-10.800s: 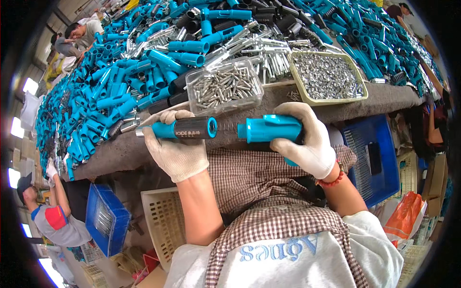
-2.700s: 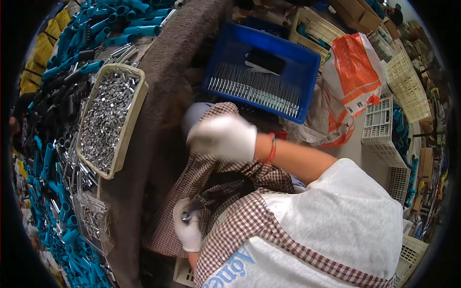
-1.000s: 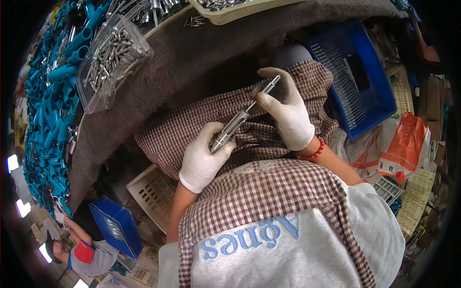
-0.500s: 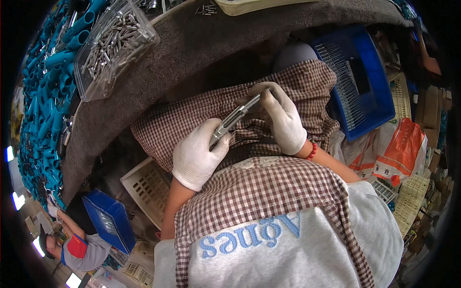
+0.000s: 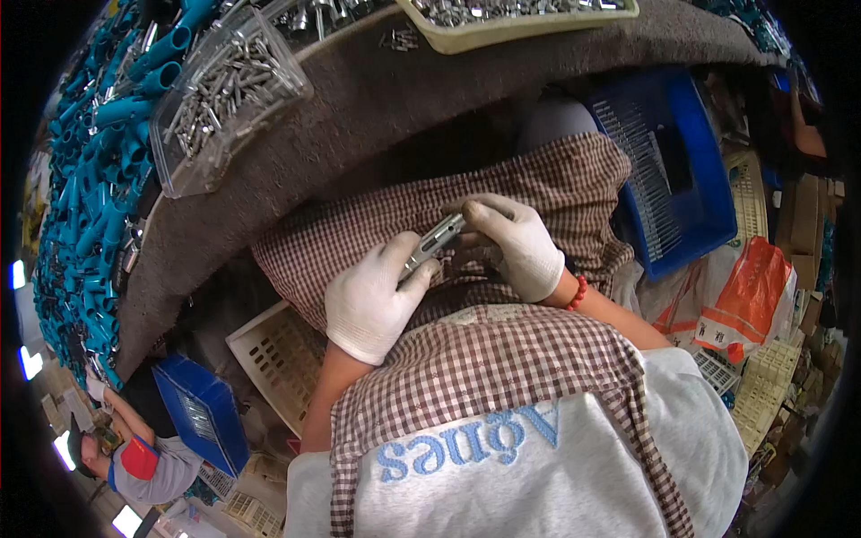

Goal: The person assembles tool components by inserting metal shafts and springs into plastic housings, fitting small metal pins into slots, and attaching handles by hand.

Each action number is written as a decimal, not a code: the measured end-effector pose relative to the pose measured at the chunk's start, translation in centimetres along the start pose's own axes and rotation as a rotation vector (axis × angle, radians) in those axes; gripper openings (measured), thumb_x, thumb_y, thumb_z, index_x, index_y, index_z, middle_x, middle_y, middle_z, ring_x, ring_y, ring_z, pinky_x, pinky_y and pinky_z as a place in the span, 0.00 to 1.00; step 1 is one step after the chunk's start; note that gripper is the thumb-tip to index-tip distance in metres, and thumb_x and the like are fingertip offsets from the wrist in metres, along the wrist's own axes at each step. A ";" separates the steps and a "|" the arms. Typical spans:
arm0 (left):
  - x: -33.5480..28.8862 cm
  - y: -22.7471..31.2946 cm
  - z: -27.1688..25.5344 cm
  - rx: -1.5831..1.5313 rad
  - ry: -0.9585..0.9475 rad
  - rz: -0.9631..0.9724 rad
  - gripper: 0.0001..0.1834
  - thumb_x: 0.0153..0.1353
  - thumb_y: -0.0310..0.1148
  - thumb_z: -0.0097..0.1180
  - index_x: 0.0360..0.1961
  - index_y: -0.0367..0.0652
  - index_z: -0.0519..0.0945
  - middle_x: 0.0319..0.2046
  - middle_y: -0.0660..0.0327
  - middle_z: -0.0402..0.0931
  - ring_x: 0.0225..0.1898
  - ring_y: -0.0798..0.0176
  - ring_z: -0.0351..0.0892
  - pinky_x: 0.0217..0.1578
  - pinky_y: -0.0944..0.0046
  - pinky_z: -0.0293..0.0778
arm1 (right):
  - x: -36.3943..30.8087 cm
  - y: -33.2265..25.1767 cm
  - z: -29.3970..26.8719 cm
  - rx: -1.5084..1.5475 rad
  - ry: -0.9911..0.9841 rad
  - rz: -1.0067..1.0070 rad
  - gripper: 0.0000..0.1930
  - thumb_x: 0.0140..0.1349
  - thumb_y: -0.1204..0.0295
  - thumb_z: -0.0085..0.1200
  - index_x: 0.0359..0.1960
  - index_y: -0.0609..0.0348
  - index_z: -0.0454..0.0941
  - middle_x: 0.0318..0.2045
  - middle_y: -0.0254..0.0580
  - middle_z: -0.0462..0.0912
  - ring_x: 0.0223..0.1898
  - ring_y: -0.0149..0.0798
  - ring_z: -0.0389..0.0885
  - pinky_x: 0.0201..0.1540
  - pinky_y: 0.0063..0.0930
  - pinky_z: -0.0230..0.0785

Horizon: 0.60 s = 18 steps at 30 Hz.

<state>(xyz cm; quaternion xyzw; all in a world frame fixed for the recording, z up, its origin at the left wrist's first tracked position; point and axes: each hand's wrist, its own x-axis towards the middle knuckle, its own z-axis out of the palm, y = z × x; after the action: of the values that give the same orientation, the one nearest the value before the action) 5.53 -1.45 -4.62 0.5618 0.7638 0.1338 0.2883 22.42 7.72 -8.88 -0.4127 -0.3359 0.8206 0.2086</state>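
A slim silver metal tube with a long slot (image 5: 439, 238) is held slantwise between my two hands, above the checked apron over my lap. My left hand (image 5: 369, 300), in a white knit glove, grips its lower end between thumb and fingers. At the upper end, my gloved right hand (image 5: 522, 247) has thumb and fingers closed on the tube, with darkened fingertips. Both ends of the tube are hidden by the gloves.
Along the dark padded bench edge (image 5: 359, 112) stand a clear box of small metal pins (image 5: 235, 85) and a pale tray of metal parts (image 5: 529, 38). Teal tubes (image 5: 76, 260) are heaped at left. A blue crate (image 5: 695, 170) stands at right; another person (image 5: 148, 462) works at lower left.
My hands have come closer together, and less of the tube shows between them. The view has shifted, so more of the pale tray is visible.
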 end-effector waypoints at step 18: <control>-0.7 -3.1 0.1 0.014 0.112 0.131 0.18 0.58 0.46 0.59 0.44 0.47 0.79 0.28 0.59 0.81 0.27 0.57 0.82 0.27 0.60 0.76 | 0.0 -4.3 -0.4 -0.384 0.051 -0.322 0.15 0.67 0.72 0.45 0.51 0.70 0.72 0.45 0.48 0.80 0.45 0.38 0.81 0.50 0.31 0.75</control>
<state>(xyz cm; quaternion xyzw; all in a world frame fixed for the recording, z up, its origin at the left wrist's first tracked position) 3.35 -3.10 -6.16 0.6042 0.7412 0.1781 0.2320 23.08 10.81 -5.95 -0.4063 -0.5417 0.6873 0.2629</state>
